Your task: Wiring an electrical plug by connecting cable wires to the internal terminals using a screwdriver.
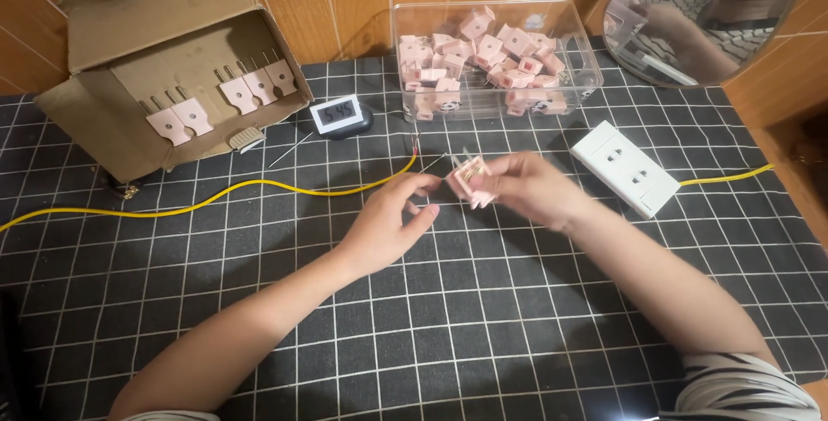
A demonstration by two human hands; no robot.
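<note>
At the centre of the frame, the right hand (530, 186) pinches a small pale-pink plug (472, 179), boxy with thin metal prongs jutting toward the upper left, just above the black grid-patterned mat (431, 335). The left hand (392, 218) hovers just beside it, fingers loosely curled and apart, gripping nothing. Behind them, a clear bin (496, 59) holds more pink plugs, a yellow cable (216, 195) crosses the mat, and a white socket strip (623, 167) lies at right.
</note>
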